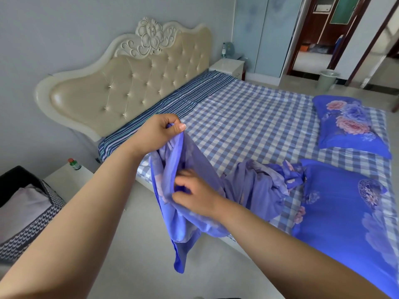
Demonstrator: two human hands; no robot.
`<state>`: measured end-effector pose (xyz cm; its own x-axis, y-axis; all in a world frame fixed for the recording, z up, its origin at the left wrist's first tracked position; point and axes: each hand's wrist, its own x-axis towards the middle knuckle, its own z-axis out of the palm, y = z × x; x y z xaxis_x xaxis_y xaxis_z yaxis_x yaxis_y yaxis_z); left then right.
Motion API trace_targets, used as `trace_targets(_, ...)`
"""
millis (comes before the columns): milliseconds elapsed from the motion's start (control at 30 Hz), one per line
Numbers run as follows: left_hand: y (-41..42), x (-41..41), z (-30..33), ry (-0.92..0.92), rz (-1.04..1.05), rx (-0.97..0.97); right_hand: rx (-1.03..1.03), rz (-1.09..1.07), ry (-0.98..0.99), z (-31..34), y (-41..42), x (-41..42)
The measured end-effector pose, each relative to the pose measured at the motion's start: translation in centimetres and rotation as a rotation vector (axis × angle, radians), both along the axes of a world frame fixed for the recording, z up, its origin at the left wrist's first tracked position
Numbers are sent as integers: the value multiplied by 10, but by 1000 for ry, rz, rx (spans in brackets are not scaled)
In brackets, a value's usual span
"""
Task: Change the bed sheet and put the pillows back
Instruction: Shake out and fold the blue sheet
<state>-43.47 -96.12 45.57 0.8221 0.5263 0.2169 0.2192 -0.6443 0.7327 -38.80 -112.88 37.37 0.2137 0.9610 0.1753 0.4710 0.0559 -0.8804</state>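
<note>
A: What's the room like?
B: A bedroom; the bed (248, 117) has a tufted cream headboard (129, 91) and a checked cover, with two blue floral pillows (347, 124) lying at its far end.
A: And the hands?
B: The left hand (159, 131) pinches the top edge of the blue floral sheet (185, 214), lifted beside the bed. The right hand (194, 193), fingers curled, gathers its folds lower down.

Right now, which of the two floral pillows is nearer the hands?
The pillow with the round medallion print, at the near edge beside the bunched floral sheet. The rose-print pillow lies farther across the bed.
</note>
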Motion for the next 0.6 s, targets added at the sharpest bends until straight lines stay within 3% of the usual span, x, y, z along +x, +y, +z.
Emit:
trace_targets(33, -2, 1, 2, 1, 10, 19, -88, 13, -13, -4, -3, 0)
trace_targets(100, -4, 2, 5, 2, 19, 43, -184, -55, 187, -8, -8, 3)
trace_targets(200, -7, 2, 8, -10, 21, 42, -140, -284, 328, -7, -9, 5)
trace_targets(267, -10, 2, 8, -14, 22, 33, -133, -379, 214, -9, -9, 5)
trace_targets(433, -15, 7, 12, 14, 15, 95, -197, -436, -378, -13, -14, 5)
trace_targets(600, -19, 12, 13, 70, 13, 223, -243, -473, -490, 5, -9, 3)
